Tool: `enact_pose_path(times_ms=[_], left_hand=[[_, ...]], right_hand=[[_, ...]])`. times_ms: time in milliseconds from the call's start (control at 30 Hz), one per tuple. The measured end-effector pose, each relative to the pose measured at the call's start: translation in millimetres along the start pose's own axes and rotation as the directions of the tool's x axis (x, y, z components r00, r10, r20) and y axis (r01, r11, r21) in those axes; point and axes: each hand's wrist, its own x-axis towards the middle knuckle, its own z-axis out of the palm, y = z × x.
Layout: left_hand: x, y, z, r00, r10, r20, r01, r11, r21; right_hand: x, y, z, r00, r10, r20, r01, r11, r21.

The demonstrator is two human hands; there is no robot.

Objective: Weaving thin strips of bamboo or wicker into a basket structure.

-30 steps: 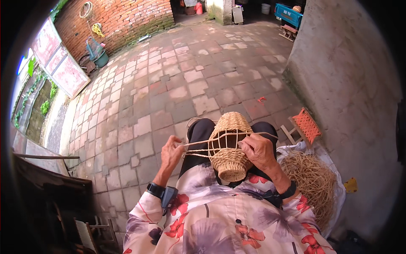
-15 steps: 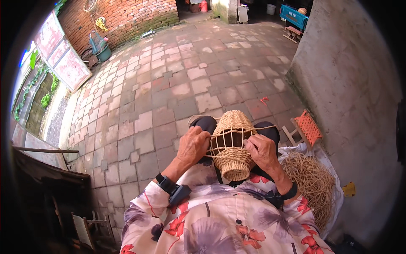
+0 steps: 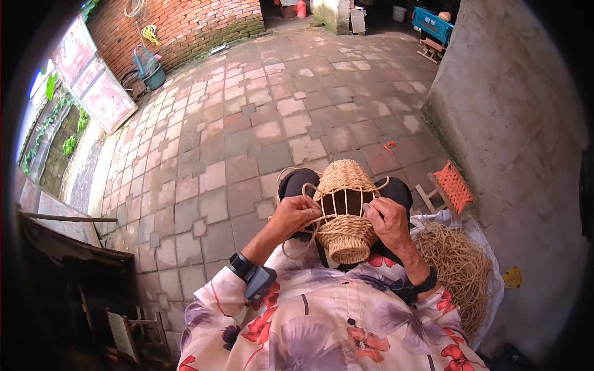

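Note:
A woven straw basket (image 3: 343,176) lies across my dark-clad knees, its round, banded end toward me and an open middle crossed by bare upright strands. My left hand (image 3: 299,212) is pinched on a thin cord at the basket's left side, where loose lengths loop and dangle. On the other side, my right hand (image 3: 388,221) grips the basket near the upright strands, thumb and forefinger at the opening; the exact strand between them is too small to tell.
A white sack of loose straw cord (image 3: 451,272) and an orange woven stool (image 3: 453,188) are at my right, beside a concrete wall (image 3: 507,123). A wooden chair (image 3: 124,334) stands lower left. Brick paving (image 3: 235,154) leads to a metal gate (image 3: 90,74), buckets and a blue cart (image 3: 432,23).
My left hand came rightward from outstretched cords to the basket's side, then dropped slightly; the cord now hangs in slack loops. My right hand shifted slightly right, staying on the basket.

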Motion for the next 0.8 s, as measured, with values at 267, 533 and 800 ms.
enact_pose_path(times_ms=[267, 533, 800], left_hand=[[3, 16, 37, 0.854, 0.496, -0.157, -0.273, 0.683, 0.677], [14, 40, 44, 0.842, 0.539, 0.024, -0.386, 0.571, 0.724], [-19, 8, -20, 0.777, 0.525, -0.346, -0.073, 0.622, 0.78]], right_hand=[[-15, 4, -11, 0.98, 0.182, 0.08, -0.198, 0.934, 0.296], [22, -23, -1, 0.995, 0.072, -0.071, -0.074, 0.997, -0.018], [36, -14, 8, 0.974, 0.224, 0.024, -0.221, 0.971, -0.089]])
